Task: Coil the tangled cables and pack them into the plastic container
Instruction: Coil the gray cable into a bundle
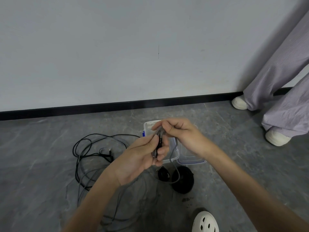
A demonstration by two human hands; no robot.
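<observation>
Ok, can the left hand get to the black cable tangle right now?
Probably not yet: the left hand and right hand both hold the grey braided cable. The black cable tangle lies uncovered on the floor to its left, otherwise reachable.

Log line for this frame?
phase: coiling | left hand: grips grey cable bundle | right hand: pinches its top | container: open, on floor | black cables: tangled on floor
</observation>
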